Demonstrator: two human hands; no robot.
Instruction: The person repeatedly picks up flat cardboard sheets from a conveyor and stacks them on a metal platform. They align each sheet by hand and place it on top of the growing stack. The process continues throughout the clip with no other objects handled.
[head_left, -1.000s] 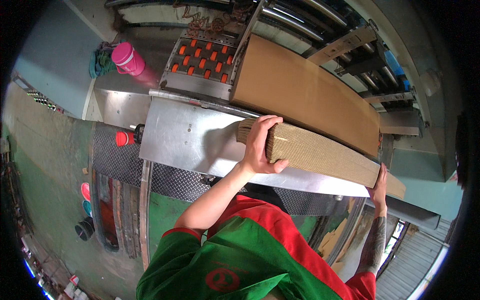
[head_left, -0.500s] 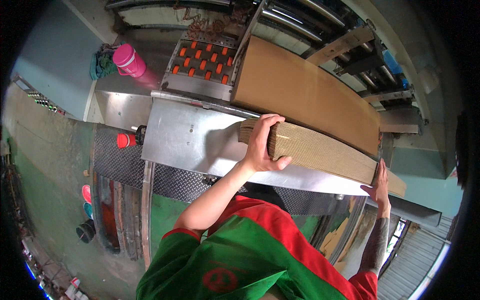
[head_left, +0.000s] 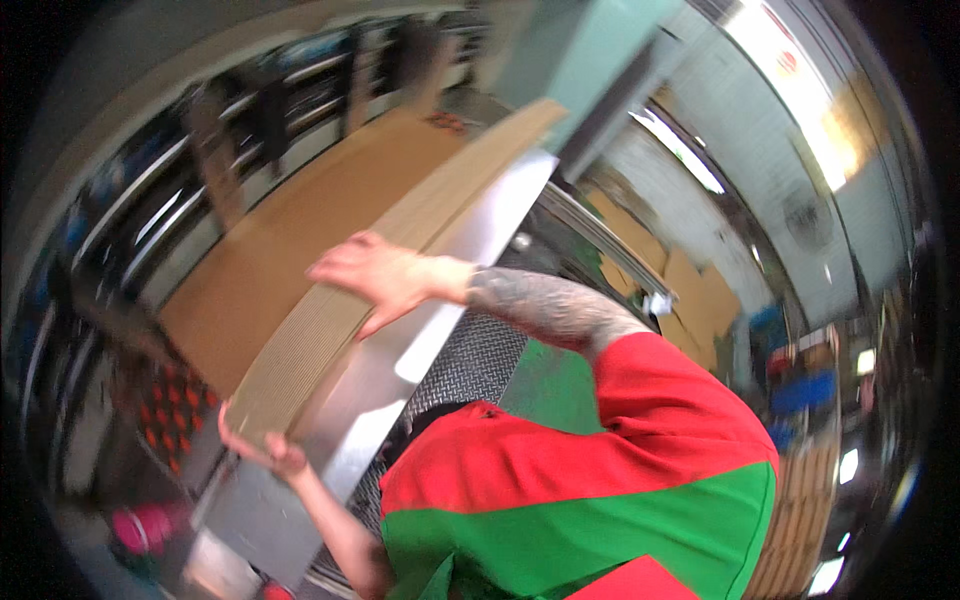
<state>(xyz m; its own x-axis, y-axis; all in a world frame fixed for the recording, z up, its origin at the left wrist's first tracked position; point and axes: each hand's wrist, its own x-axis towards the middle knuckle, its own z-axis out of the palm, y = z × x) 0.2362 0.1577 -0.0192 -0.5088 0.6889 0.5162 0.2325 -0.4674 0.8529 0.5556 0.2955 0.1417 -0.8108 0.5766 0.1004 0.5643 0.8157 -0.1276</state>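
Note:
A long stack of corrugated cardboard sheets (head_left: 305, 345), its fluted edges showing, stretches diagonally along the bright metal ledge. My left hand (head_left: 265, 450) wraps round the stack's lower-left end, thumb on the near side. Across the middle of the stack lies my right hand (head_left: 385, 280), fingers over the far side and thumb toward me. Directly behind the stack, a broad brown cardboard sheet (head_left: 330, 190) lies flat against the machine.
Metal rollers and brackets (head_left: 215, 160) line the machine's far side. Orange wheels (head_left: 175, 415) and a pink jug (head_left: 145, 527) are at lower left. The metal ledge (head_left: 440, 330) runs between stack and body. Loose cardboard (head_left: 700, 300) lies to the right.
The view has swung to the right, with blur. My right hand has moved from the stack's far right end onto its middle. My left hand remains at the left end.

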